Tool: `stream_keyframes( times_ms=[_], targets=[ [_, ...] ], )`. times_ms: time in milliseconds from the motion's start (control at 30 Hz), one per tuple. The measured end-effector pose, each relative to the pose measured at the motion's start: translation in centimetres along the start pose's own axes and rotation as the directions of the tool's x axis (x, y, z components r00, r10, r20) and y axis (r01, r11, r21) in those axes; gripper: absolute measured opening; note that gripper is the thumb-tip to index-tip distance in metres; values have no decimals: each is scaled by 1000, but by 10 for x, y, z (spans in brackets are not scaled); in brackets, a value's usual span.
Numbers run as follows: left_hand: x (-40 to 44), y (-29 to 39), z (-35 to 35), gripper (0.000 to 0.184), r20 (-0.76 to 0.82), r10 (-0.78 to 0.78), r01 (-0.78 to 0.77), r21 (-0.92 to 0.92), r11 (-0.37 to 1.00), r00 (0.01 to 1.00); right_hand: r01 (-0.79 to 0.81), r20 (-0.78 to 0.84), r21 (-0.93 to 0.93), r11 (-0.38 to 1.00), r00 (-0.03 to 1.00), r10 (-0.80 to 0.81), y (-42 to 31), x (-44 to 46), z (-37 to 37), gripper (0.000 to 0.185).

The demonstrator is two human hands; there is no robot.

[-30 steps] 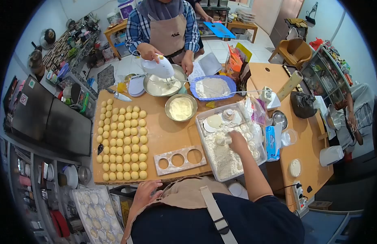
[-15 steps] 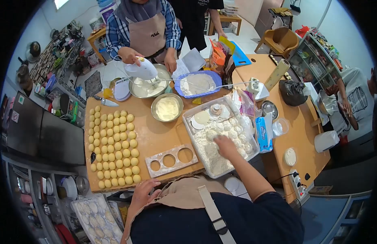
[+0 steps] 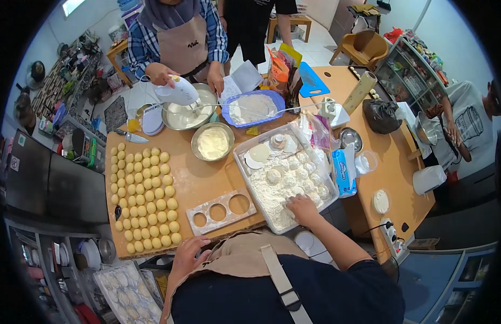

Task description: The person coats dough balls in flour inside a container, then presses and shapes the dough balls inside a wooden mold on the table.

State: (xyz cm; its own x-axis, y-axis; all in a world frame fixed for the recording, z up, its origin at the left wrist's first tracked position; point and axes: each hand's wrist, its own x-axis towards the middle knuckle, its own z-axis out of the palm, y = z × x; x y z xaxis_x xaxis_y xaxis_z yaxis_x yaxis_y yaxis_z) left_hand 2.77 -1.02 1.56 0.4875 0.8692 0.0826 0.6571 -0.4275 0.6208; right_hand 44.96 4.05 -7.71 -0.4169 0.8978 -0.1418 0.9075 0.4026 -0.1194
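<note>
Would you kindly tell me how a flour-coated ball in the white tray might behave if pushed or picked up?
The flour-coated ball looks rounded, so it may roll when pushed, though the loose flour around it could slow it. Its powdery surface might make it slippery to grip.

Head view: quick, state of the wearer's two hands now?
Left hand: open, loosely bent, beside beige cloth apron.
Right hand: touching loose white powder; grip cannot be told.

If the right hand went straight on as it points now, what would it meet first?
Probably the white powder in the tray, just ahead of the right hand; exact depth is unclear.
</note>
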Motion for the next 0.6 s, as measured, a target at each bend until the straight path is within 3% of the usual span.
stream_keyframes(
  times_ms=[100,200,333,467,567,600],
  targets=[
    [5,5,0,31,6,9,-9,4,1000,1000,1,-68,-87,996,998,-7,17,7,5,12],
    [3,1,1,32,-5,35,-35,-1,999,999,0,-6,-89,996,1000,-1,25,11,5,22],
    [-1,-2,-1,32,-22,32,-32,2,999,999,-33,-99,187,982,994,52,-3,20,3,40],
    [-6,-7,-2,31,-20,42,-42,-14,999,999,-166,220,240,956,969,113,-19,38,22,45],
    [-13,-9,-12,30,-35,5,-5,-3,1000,999,-241,240,297,924,955,172,-20,43,-7,46],
    [-17,-11,-15,29,-38,-10,10,4,1000,999,-207,108,347,915,978,180,-11,43,3,43]
  ],
)
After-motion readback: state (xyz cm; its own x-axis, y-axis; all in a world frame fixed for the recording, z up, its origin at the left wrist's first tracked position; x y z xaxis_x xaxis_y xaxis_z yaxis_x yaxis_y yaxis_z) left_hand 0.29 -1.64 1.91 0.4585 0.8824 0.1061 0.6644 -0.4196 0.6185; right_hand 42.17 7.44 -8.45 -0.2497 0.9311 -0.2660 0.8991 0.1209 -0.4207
